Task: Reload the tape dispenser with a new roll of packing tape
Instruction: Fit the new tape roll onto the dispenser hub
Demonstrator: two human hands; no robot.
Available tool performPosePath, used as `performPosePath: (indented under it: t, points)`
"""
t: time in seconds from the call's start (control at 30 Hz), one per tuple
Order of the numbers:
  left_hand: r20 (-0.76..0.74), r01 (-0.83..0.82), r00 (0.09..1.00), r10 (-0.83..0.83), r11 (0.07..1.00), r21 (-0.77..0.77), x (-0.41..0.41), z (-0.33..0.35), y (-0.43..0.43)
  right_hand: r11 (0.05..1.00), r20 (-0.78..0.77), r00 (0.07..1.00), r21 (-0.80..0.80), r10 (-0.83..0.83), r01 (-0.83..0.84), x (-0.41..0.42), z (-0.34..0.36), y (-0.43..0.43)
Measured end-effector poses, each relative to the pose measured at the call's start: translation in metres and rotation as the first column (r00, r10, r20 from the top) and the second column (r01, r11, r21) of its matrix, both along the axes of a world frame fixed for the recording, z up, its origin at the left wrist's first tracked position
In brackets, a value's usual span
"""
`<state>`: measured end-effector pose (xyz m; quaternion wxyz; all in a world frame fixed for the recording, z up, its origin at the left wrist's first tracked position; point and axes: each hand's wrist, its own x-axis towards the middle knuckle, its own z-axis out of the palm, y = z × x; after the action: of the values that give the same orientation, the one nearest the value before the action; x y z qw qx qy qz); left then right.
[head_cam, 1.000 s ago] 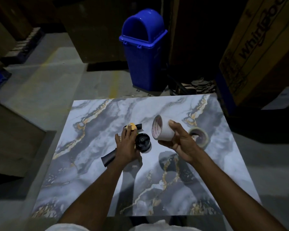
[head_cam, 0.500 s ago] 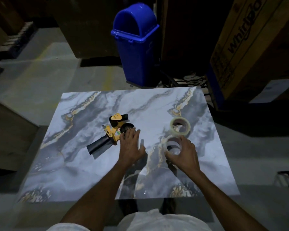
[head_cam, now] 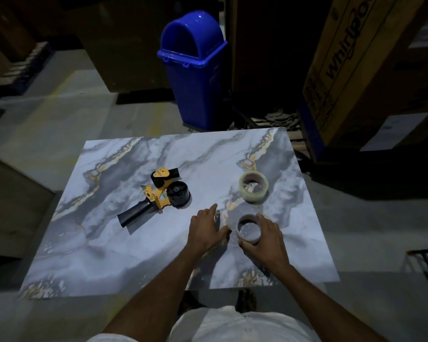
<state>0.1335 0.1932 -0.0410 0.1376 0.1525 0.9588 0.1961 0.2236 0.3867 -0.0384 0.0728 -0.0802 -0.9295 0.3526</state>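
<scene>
**Tape dispenser** (head_cam: 158, 196): lies on its side, left of centre on the marble-patterned table (head_cam: 109, 255). Long axis diagonal, black handle toward the near left, yellow head toward the far right (spindle bare).
**Roll of tape** (head_cam: 253, 186): lies flat, hole up, well right of the dispenser.
**Empty core** (head_cam: 248, 229): stands on end, nearer than the roll.
**Right hand** (head_cam: 267, 240): fingers and thumb curled round the core.
**Left hand** (head_cam: 205, 230): palm down, fingers spread, holding nothing, just left of the core.

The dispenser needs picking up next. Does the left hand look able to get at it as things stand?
Probably yes: the left hand lies open and holds nothing, and only bare table separates it from the tape dispenser.
</scene>
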Motion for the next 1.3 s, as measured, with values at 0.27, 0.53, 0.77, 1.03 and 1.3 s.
performPosePath:
  t: [0.27,0.53,0.77,1.03,1.3]
  points:
    - [0.036,-0.038,0.999,0.039,0.999,-0.012,-0.009,0.008,0.003,0.991,0.080,0.991,0.085,-0.107,0.100,0.001,-0.002,-0.002]
    - [0.064,-0.103,0.993,0.099,0.993,0.059,-0.013,0.008,-0.006,0.959,0.066,0.967,0.162,-0.246,0.233,-0.070,0.010,0.013]
    - [0.080,-0.103,0.992,0.095,0.989,0.107,-0.040,0.017,-0.019,0.952,0.324,0.898,0.176,-0.298,0.252,-0.126,0.019,0.019]
    - [0.074,-0.053,0.996,0.045,0.993,0.107,-0.049,0.017,-0.031,0.953,0.264,0.916,0.082,-0.303,0.292,-0.132,0.014,0.020]
    - [0.107,-0.120,0.990,0.092,0.951,0.285,-0.058,0.025,-0.035,0.958,0.147,0.963,-0.148,-0.224,0.245,-0.123,0.043,-0.011]
